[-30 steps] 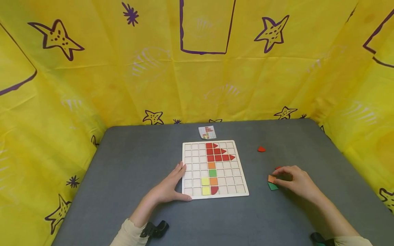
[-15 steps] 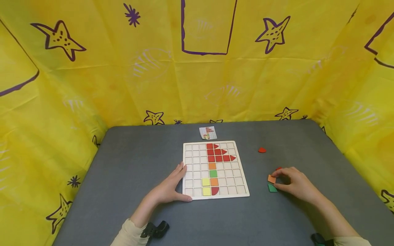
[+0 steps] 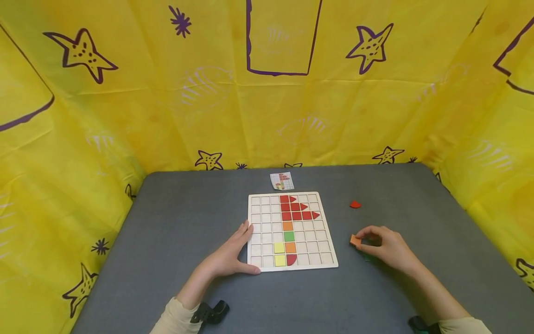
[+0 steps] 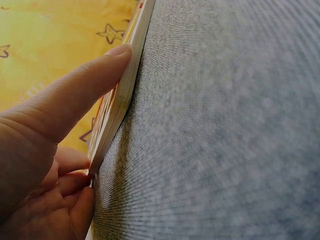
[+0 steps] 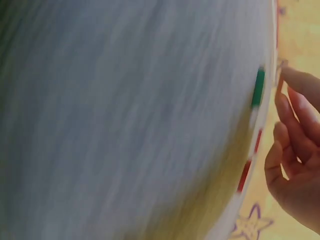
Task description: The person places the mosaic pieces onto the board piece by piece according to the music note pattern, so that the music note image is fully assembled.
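My right hand (image 3: 390, 248) pinches a square orange tile (image 3: 355, 240) between thumb and fingertips, right of the board; the right wrist view shows the tile (image 5: 280, 87) edge-on, raised off the table. Below that hand lies a green tile (image 5: 258, 87), mostly hidden in the head view. The white grid board (image 3: 260, 236) carries red, orange, green and yellow tiles, among them a dark red rounded tile (image 3: 291, 259) at the bottom. My left hand (image 3: 227, 253) rests at the board's near-left corner, fingers along its left edge and the thumb (image 4: 95, 75) straight against its near edge.
Beyond the board lies a small pattern card (image 3: 282, 181). A red tile (image 3: 355, 204) with a rounded side sits on the grey table (image 3: 200, 199) right of the board. Yellow printed cloth (image 3: 267, 116) walls the table's back and sides.
My right hand has lifted the orange tile from near the green one and carried it left toward the board. My left hand has stayed at the board's corner.
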A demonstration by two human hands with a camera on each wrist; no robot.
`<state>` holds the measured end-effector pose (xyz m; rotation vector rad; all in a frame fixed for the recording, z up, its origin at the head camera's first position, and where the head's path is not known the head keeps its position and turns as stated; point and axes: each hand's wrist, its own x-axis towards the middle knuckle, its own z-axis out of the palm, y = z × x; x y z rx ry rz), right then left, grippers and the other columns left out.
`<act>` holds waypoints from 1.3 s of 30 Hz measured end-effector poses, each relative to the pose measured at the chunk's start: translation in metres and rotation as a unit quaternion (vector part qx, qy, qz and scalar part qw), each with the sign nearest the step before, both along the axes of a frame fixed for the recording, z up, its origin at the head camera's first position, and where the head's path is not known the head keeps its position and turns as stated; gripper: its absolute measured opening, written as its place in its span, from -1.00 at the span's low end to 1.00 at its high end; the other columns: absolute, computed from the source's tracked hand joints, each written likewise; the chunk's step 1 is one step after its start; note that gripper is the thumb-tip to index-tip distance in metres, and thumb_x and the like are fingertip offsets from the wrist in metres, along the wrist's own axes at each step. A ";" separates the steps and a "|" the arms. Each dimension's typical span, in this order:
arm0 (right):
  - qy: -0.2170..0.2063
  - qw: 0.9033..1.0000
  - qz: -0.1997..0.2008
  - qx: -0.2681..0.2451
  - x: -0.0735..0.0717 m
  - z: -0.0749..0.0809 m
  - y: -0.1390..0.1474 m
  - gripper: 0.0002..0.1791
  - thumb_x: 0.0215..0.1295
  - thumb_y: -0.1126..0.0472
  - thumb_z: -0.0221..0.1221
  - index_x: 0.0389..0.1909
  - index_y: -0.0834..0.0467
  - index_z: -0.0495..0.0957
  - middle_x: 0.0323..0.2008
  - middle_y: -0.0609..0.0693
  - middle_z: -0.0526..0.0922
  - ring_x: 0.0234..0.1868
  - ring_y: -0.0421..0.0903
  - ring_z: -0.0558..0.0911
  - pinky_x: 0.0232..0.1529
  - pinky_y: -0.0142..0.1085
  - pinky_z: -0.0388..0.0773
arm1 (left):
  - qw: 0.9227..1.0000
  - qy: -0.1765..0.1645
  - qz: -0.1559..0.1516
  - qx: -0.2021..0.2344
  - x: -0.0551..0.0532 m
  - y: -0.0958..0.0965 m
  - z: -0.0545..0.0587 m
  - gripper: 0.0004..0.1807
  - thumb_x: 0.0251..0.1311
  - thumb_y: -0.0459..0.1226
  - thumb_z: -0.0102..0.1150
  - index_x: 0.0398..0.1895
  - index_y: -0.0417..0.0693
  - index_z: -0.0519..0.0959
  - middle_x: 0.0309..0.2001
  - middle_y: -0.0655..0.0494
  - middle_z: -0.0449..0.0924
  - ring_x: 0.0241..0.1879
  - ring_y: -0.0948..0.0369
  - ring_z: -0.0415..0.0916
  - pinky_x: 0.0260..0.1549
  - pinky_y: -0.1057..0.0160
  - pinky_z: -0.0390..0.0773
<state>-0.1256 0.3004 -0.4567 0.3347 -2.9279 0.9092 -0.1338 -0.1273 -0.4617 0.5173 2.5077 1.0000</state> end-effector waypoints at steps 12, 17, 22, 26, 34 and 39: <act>-0.089 0.988 0.004 -0.126 -0.008 0.007 -0.078 -0.75 -0.02 -0.02 0.42 -0.28 -0.17 0.63 -0.31 -0.17 0.63 -0.34 -0.13 0.48 -0.42 -0.40 0.39 | 1.000 0.001 0.006 -0.011 0.001 -0.001 -0.003 0.27 -0.24 0.08 0.51 0.50 -0.08 -0.05 0.53 -0.02 -0.28 0.51 0.01 -0.30 0.36 -0.12 0.03; -0.079 0.985 0.079 -0.129 -0.012 0.006 -0.116 -0.79 -0.01 -0.01 0.42 -0.32 -0.19 0.64 -0.37 -0.24 0.64 -0.36 -0.12 0.48 -0.38 -0.38 0.40 | 1.000 0.001 0.004 -0.010 0.000 0.000 -0.002 0.27 -0.23 0.07 0.50 0.50 -0.08 -0.07 0.53 -0.03 -0.28 0.51 0.01 -0.30 0.35 -0.13 0.04; -0.051 0.981 0.162 -0.095 -0.017 0.004 -0.152 -0.80 -0.02 0.01 0.43 -0.35 -0.17 0.64 -0.39 -0.27 0.62 -0.31 -0.15 0.48 -0.26 -0.35 0.41 | 1.000 0.001 0.002 -0.015 0.001 0.000 -0.001 0.25 -0.21 0.07 0.49 0.50 -0.07 -0.07 0.53 -0.02 -0.29 0.51 0.02 -0.30 0.36 -0.12 0.03; -0.010 0.975 0.215 -0.052 -0.022 0.005 -0.175 -0.81 -0.01 0.01 0.42 -0.37 -0.11 0.66 -0.41 -0.28 0.63 -0.34 -0.18 0.48 -0.25 -0.37 0.38 | 1.000 -0.001 0.000 -0.013 0.001 -0.001 0.000 0.25 -0.20 0.08 0.48 0.50 -0.08 -0.06 0.53 -0.02 -0.29 0.51 0.00 -0.31 0.35 -0.14 0.03; 0.017 0.964 0.266 0.008 -0.032 0.003 -0.197 -0.89 0.08 0.04 0.37 -0.37 -0.07 0.70 -0.39 -0.30 0.66 -0.27 -0.28 0.45 -0.12 -0.36 0.38 | 1.000 0.001 -0.008 -0.007 0.000 -0.002 -0.001 0.24 -0.18 0.08 0.47 0.50 -0.08 -0.07 0.53 -0.02 -0.30 0.51 0.01 -0.31 0.35 -0.15 0.02; 0.013 0.962 0.271 0.008 -0.033 0.003 -0.200 -0.93 0.09 0.09 0.36 -0.38 -0.08 0.71 -0.38 -0.31 0.67 -0.24 -0.29 0.41 -0.13 -0.35 0.35 | 1.000 0.000 -0.007 -0.004 0.001 -0.002 0.000 0.23 -0.18 0.07 0.48 0.50 -0.09 -0.06 0.53 -0.03 -0.29 0.51 0.01 -0.31 0.34 -0.16 0.03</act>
